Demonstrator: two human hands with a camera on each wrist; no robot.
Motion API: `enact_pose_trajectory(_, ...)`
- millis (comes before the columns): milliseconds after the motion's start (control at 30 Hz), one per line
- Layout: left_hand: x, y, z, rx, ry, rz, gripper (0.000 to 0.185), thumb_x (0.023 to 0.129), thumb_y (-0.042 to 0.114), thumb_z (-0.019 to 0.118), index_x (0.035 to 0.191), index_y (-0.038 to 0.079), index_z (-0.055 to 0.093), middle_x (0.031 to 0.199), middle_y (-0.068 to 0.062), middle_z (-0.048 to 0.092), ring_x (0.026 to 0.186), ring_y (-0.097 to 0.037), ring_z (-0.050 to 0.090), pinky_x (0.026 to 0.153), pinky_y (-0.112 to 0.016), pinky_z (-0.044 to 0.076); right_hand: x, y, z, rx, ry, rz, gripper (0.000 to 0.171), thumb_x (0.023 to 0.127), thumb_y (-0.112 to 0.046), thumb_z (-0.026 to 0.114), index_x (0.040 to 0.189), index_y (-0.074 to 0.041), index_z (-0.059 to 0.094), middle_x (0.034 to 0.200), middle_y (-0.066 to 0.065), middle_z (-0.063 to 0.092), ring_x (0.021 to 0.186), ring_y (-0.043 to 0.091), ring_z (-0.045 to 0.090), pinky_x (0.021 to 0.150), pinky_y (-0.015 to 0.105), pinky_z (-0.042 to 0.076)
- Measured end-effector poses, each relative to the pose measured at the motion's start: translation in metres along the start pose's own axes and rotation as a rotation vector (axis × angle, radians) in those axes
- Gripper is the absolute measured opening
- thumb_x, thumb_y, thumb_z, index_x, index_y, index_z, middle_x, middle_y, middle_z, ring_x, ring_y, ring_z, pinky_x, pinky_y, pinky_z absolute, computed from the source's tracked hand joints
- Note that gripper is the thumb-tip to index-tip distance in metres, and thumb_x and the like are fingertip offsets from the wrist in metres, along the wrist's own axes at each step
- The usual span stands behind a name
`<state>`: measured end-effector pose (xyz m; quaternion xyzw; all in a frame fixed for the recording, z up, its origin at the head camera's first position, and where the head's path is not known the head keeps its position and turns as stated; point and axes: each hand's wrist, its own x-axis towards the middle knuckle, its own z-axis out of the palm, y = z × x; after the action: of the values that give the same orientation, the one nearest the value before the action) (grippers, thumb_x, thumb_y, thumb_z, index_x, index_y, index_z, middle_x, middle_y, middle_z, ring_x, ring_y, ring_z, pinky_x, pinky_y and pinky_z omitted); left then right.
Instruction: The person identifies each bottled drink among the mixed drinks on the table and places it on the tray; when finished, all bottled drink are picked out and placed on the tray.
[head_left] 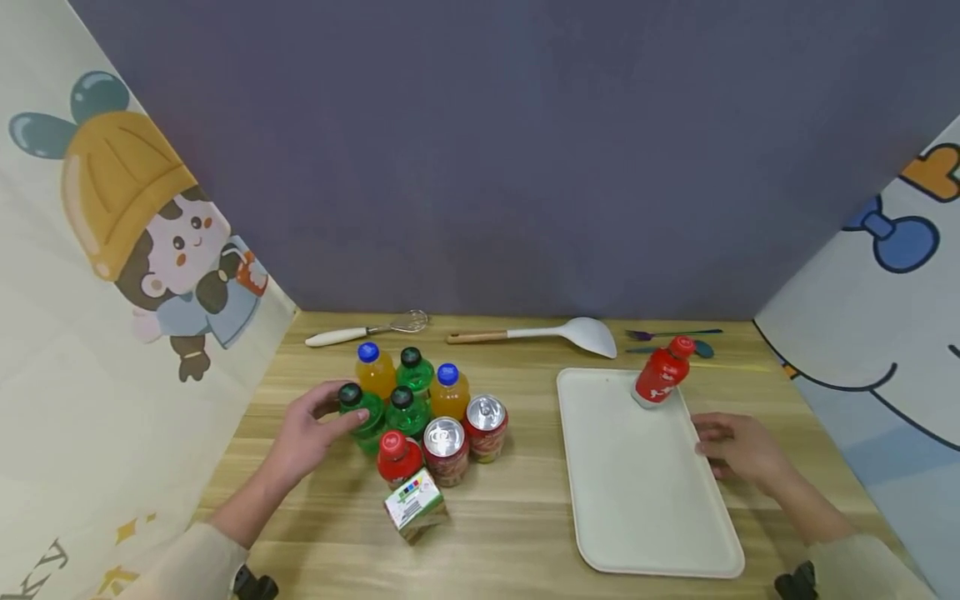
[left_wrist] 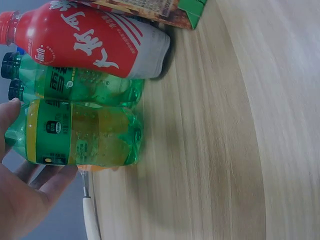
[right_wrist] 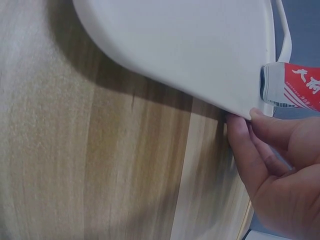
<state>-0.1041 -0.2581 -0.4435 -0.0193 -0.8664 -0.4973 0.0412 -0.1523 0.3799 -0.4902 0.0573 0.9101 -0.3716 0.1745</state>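
Left hand (head_left: 311, 433) curls its fingers around the green bottle (head_left: 363, 414), left of the cans (head_left: 465, 442); this looks like the grasping step. Right hand (head_left: 738, 450), relaxed, touches the tray (head_left: 637, 492) edge, right of the cans. Next likely needs a lift.

Under my left hand (head_left: 303, 435): a translucent green bottle (head_left: 365, 417) with a yellow-and-green label and dark green cap. Beside it, orange bottles (head_left: 375, 369) with blue caps, red-and-silver cans (head_left: 446, 451), and a red bottle (head_left: 398, 459) with white lettering. By my right hand (head_left: 738, 451): an off-white tray (head_left: 637, 492) bearing a red, red-capped bottle (head_left: 663, 372). Pale wood-grain table (head_left: 517, 517).
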Motion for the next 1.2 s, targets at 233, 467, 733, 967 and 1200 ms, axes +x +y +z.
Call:
enact_pose_trajectory(233,-0.003,0.008,-0.011,0.065,0.049,0.035,0.040,0.094,0.025,0.078,0.128,0.007,0.068,0.124,-0.006,0.070,0.109,-0.008,0.065,0.095,-0.025,0.054,0.001,-0.006,-0.002,0.015,-0.005,-0.004,0.057,0.095,-0.009,0.072,0.144,0.009,0.049,0.121,0.028,0.063,0.086,0.020,0.067,0.066,0.035,0.063)
enact_pose_trajectory(467,-0.009,0.026,-0.029,0.108,0.111,0.118,0.032,0.093,0.019,0.078,0.122,0.008,0.070,0.114,-0.003,0.071,0.098,0.002,0.064,0.089,-0.012,0.050,0.001,-0.007,-0.001,0.018,-0.009,0.014,0.058,0.094,-0.009,0.073,0.144,0.009,0.049,0.122,0.029,0.063,0.086,0.020,0.068,0.067,0.035,0.063)
enact_pose_trajectory(733,-0.010,0.062,-0.059,0.129,0.125,0.192,0.032,0.091,0.013,0.080,0.121,0.011,0.071,0.104,0.014,0.069,0.094,0.003,0.066,0.080,-0.011,0.053,0.001,-0.005,0.000,0.028,-0.011,0.026,0.058,0.094,-0.009,0.074,0.144,0.008,0.049,0.122,0.029,0.063,0.086,0.020,0.067,0.067,0.036,0.063)
enact_pose_trajectory(967,-0.003,0.103,-0.078,0.087,0.127,0.263,0.034,0.089,0.004,0.079,0.122,0.005,0.070,0.105,0.018,0.070,0.093,0.001,0.068,0.076,-0.012,0.057,0.002,-0.004,-0.001,0.023,-0.005,0.025,0.058,0.094,-0.009,0.074,0.144,0.008,0.049,0.122,0.029,0.063,0.085,0.020,0.067,0.066,0.036,0.063)
enact_pose_trajectory(1200,0.014,0.142,-0.068,0.052,0.093,0.319,0.031,0.091,0.007,0.078,0.121,0.011,0.072,0.107,0.014,0.074,0.095,-0.004,0.071,0.072,-0.017,0.057,0.002,-0.003,-0.001,0.018,-0.003,0.041,0.057,0.095,-0.009,0.073,0.144,0.007,0.049,0.121,0.028,0.063,0.084,0.020,0.067,0.067,0.036,0.063)
